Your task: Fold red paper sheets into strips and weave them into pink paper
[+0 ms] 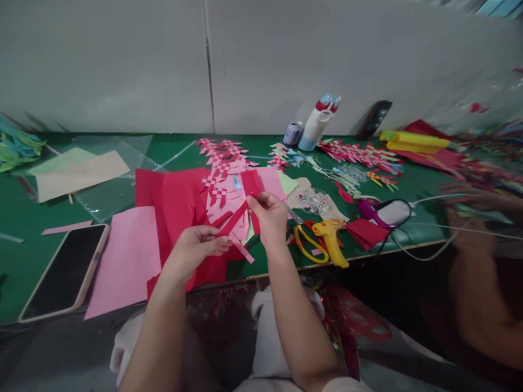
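My left hand (200,247) is closed, pinching the lower end of folded red and pink paper strips (235,226) above the table's front edge. My right hand (267,215) is closed too, gripping the upper end of a red strip. Beneath both hands lie red paper sheets (171,204) and a pink sheet (126,256). Woven red-and-pink paper pieces (223,158) lie just beyond my hands.
A phone (65,272) lies at the left on the green table (24,228). Yellow scissors (308,242) and a yellow glue gun (333,242) sit to the right of my hands. A white bottle (314,125) stands at the back. Another person's blurred arm (474,239) is at the right.
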A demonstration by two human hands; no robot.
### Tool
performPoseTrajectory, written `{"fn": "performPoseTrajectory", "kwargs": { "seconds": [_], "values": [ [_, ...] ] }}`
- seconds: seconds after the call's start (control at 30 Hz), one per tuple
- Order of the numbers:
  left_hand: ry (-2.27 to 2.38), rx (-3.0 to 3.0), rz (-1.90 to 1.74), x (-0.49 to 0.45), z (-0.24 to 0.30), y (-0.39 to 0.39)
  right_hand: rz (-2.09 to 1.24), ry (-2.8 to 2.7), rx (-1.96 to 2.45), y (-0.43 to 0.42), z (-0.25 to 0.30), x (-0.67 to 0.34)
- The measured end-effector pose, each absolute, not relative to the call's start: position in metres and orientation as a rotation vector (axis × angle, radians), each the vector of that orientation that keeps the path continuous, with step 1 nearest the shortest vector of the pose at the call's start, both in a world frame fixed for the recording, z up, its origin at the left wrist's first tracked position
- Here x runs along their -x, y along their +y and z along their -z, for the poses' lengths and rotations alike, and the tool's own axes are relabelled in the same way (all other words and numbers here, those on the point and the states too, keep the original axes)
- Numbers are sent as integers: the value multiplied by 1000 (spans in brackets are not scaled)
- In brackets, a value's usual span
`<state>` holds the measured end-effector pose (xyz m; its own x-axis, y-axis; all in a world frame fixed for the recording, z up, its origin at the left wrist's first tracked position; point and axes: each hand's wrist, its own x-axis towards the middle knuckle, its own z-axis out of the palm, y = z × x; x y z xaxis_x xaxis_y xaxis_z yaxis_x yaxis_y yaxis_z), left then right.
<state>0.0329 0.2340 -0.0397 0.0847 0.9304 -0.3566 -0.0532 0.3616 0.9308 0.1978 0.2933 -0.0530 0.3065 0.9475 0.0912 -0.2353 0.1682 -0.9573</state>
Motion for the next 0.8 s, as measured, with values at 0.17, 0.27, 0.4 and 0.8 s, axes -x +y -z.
{"fn": "performPoseTrajectory", "kwargs": {
  "seconds": [0.17,0.27,0.4,0.8],
  "values": [
    [1219,-930,-900,-32,36,234,-1076,-798,997,295,53,-200],
    [1186,-943,-857,-30,34,233,-1150,-718,955,296,54,-202],
    [1150,-935,-825,-27,34,233,-1300,-673,957,296,53,-204],
    [1113,-848,-825,-26,31,232,-1540,-841,1066,289,48,-202]
  ]
}}
